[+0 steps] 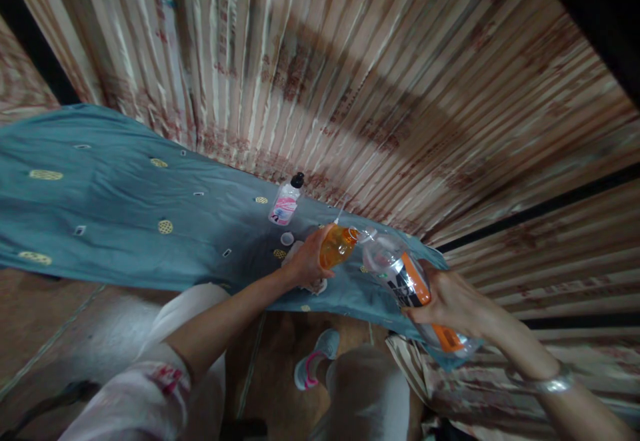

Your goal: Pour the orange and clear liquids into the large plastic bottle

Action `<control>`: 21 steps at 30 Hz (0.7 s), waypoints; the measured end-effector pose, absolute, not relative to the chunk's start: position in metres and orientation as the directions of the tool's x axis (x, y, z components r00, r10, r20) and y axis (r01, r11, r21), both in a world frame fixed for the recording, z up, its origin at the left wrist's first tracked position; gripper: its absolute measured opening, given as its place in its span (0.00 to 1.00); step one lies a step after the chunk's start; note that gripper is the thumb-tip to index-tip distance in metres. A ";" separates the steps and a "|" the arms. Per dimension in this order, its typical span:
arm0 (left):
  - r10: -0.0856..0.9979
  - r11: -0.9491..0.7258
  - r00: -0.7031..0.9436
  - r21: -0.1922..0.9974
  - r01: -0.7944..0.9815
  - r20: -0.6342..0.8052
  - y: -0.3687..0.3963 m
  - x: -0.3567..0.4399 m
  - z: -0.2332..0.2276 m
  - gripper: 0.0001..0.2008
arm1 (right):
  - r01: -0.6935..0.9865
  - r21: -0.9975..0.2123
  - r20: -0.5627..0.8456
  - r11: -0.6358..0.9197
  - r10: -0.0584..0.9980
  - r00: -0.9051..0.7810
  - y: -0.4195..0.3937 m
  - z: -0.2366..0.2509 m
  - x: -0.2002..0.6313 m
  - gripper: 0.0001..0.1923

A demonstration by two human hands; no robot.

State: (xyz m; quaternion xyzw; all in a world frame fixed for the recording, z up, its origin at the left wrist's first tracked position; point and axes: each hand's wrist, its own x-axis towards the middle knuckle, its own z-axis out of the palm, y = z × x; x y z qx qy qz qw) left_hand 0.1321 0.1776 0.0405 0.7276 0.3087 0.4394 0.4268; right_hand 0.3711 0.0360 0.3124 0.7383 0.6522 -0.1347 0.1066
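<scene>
My left hand (309,257) is closed around a small bottle of orange liquid (337,247), tilted with its neck to the right. My right hand (450,301) grips a large clear plastic bottle (410,281) with a black and orange label, tipped so its mouth points left. The two bottle mouths meet or nearly meet; the exact contact is too small to tell. Under my left hand lies a crumpled whitish thing (317,286), mostly covered. Just left of it is a small round white cap (287,239).
A clear bottle with a black top and pink label (285,204) stands farther back on the blue-green cloth (200,227). Behind the cloth hangs a pleated patterned curtain (300,81). Dark metal bars (550,204) cross at the right. My knees and a shoe (317,359) show below.
</scene>
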 end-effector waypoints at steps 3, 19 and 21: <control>0.823 -0.445 0.426 0.892 0.075 0.375 0.178 0.132 0.041 0.60 | 0.991 -0.028 -0.346 -0.133 0.931 0.115 0.036 0.313 0.370 0.24; 0.833 -0.412 0.436 0.908 0.078 0.340 0.176 0.130 0.045 0.64 | 0.991 -0.032 -0.350 -0.131 0.930 0.112 0.036 0.314 0.368 0.25; 0.836 -0.407 0.431 0.910 0.074 0.339 0.175 0.130 0.047 0.65 | 0.992 -0.019 -0.360 -0.127 0.926 0.111 0.036 0.315 0.368 0.25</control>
